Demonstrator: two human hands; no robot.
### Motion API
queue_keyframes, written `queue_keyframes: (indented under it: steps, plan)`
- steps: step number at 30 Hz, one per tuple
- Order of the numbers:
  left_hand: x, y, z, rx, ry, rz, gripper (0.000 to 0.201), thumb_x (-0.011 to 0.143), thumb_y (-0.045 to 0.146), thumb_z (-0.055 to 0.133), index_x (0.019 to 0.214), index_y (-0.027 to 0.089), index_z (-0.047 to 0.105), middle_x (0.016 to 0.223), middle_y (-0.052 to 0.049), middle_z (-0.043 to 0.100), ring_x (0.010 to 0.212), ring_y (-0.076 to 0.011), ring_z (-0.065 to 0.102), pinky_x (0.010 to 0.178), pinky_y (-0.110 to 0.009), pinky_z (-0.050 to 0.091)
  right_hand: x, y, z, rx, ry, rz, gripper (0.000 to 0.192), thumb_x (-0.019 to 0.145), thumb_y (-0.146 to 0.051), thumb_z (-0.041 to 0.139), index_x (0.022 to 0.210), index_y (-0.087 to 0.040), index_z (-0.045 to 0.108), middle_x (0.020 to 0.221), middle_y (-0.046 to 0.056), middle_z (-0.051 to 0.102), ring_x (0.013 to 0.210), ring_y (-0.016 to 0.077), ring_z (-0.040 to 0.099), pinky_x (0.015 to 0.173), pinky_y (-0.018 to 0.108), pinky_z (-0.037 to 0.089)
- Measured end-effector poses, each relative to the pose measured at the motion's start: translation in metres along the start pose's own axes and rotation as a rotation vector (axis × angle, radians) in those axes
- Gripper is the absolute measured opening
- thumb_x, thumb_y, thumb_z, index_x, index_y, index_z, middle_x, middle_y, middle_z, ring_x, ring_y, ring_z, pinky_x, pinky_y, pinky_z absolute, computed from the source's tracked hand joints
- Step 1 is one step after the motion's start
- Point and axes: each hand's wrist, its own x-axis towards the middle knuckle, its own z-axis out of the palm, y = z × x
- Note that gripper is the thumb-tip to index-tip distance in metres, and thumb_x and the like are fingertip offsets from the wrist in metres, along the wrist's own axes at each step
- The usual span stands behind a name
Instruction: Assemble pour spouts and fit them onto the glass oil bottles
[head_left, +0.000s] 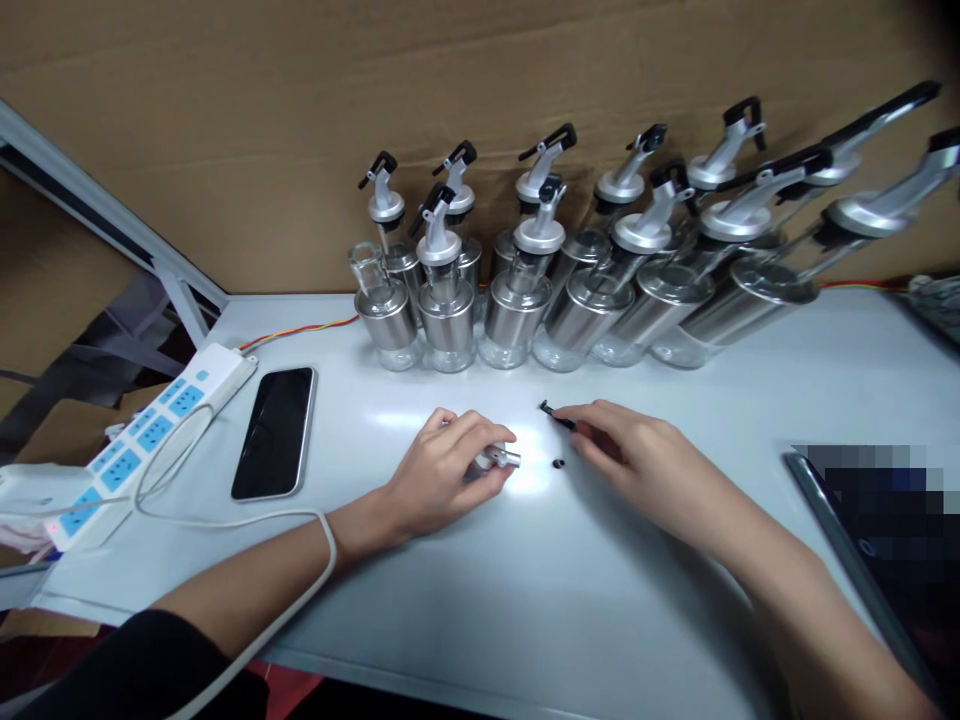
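Observation:
My left hand (450, 468) is closed around a silver pour spout (504, 457), whose tip sticks out to the right between thumb and fingers. My right hand (626, 440) pinches a small black lever cap (556, 414) just above the tabletop. On the table between both hands lies a tiny black piece (558, 463). Behind them stand two rows of glass bottles with steel sleeves, most topped by silver spouts with black levers, such as this bottle (517, 310). The bottle at the front left end (388, 318) has a bare glass neck without a spout.
A phone (275, 432) lies on the left of the table (465, 620). Beyond it is a white power strip (154, 435) with blue sockets. A pale cable (247, 517) crosses over my left forearm. A dark tablet-like device (840, 530) lies at the right; cardboard (285, 120) walls the back.

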Motion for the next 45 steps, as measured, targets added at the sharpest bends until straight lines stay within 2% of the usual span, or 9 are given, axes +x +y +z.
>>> queue_keyframes:
  steps: [5, 9, 13, 18, 23, 28, 36, 40, 45]
  plan:
    - [-0.002, -0.003, 0.001, -0.023, -0.033, -0.012, 0.027, 0.095, 0.038, 0.040, 0.100, 0.016, 0.054, 0.089, -0.004, 0.070, 0.061, -0.0119, 0.055, 0.074, -0.032, 0.037, 0.001, 0.007, 0.010, -0.083, 0.060, -0.130, 0.037, 0.091, -0.025, 0.041, 0.123, -0.016, 0.057, 0.105, 0.012, 0.060, 0.098, 0.0252, 0.056, 0.085, 0.040, 0.048]
    - [-0.005, -0.006, 0.003, -0.021, -0.045, -0.032, 0.037, 0.094, 0.049, 0.038, 0.100, 0.016, 0.053, 0.081, -0.003, 0.068, 0.056, -0.0128, 0.049, 0.072, -0.033, 0.040, 0.001, 0.007, 0.013, -0.141, 0.075, -0.170, 0.038, 0.092, -0.024, 0.040, 0.127, -0.017, 0.054, 0.114, 0.013, 0.058, 0.103, 0.0284, 0.052, 0.086, 0.045, 0.046]
    - [-0.006, -0.006, 0.005, -0.002, 0.010, -0.098, 0.039, 0.086, 0.055, 0.052, 0.097, 0.018, 0.051, 0.077, -0.002, 0.063, 0.064, -0.0150, 0.050, 0.062, -0.028, 0.042, 0.001, 0.007, 0.013, -0.137, 0.102, -0.176, 0.036, 0.093, -0.025, 0.041, 0.125, -0.019, 0.055, 0.115, 0.012, 0.060, 0.104, 0.0283, 0.052, 0.085, 0.046, 0.046]
    - [-0.004, -0.002, 0.005, 0.019, 0.078, -0.078, 0.037, 0.086, 0.055, 0.053, 0.092, 0.019, 0.047, 0.073, 0.001, 0.058, 0.055, -0.0103, 0.045, 0.055, -0.024, 0.040, 0.002, 0.005, 0.010, -0.108, 0.092, -0.171, 0.034, 0.092, -0.026, 0.043, 0.122, -0.016, 0.056, 0.116, 0.013, 0.059, 0.106, 0.0287, 0.052, 0.088, 0.047, 0.045]
    - [-0.003, -0.001, 0.005, 0.047, 0.122, -0.045, 0.036, 0.088, 0.054, 0.051, 0.094, 0.019, 0.045, 0.068, 0.004, 0.053, 0.053, -0.0093, 0.043, 0.055, -0.023, 0.037, 0.000, -0.012, 0.004, 0.041, 0.185, -0.253, 0.026, 0.093, -0.026, 0.043, 0.108, -0.017, 0.062, 0.102, 0.011, 0.062, 0.097, 0.0244, 0.057, 0.083, 0.041, 0.047]
    - [-0.003, -0.003, 0.005, 0.012, 0.110, -0.062, 0.036, 0.086, 0.053, 0.056, 0.096, 0.019, 0.046, 0.066, 0.005, 0.052, 0.054, -0.0102, 0.045, 0.058, -0.024, 0.037, -0.003, -0.028, 0.007, 0.134, 0.131, -0.371, 0.016, 0.092, -0.025, 0.050, 0.097, -0.019, 0.063, 0.092, 0.008, 0.064, 0.087, 0.0209, 0.058, 0.076, 0.035, 0.048]
    - [-0.003, -0.002, 0.002, -0.028, 0.024, -0.123, 0.031, 0.089, 0.046, 0.053, 0.103, 0.019, 0.049, 0.067, 0.003, 0.058, 0.055, -0.0118, 0.047, 0.064, -0.028, 0.039, -0.002, -0.012, 0.002, -0.032, -0.049, -0.201, 0.019, 0.081, -0.027, 0.065, 0.097, -0.019, 0.065, 0.079, 0.005, 0.062, 0.074, 0.0205, 0.058, 0.066, 0.033, 0.047]
    - [-0.005, -0.004, 0.003, -0.016, 0.000, -0.176, 0.034, 0.085, 0.045, 0.057, 0.105, 0.019, 0.049, 0.071, 0.002, 0.059, 0.059, -0.0126, 0.050, 0.064, -0.027, 0.039, -0.002, -0.005, -0.001, -0.006, -0.060, -0.167, 0.007, 0.082, -0.021, 0.060, 0.088, -0.020, 0.064, 0.082, 0.004, 0.062, 0.076, 0.0197, 0.059, 0.067, 0.032, 0.047]
    - [-0.004, -0.002, 0.003, -0.016, 0.050, -0.173, 0.033, 0.085, 0.046, 0.059, 0.102, 0.019, 0.048, 0.079, 0.000, 0.059, 0.065, -0.0136, 0.051, 0.064, -0.027, 0.040, -0.002, 0.000, -0.001, -0.007, -0.080, -0.161, 0.011, 0.086, -0.018, 0.053, 0.088, -0.020, 0.064, 0.086, 0.006, 0.063, 0.080, 0.0211, 0.059, 0.072, 0.035, 0.047]
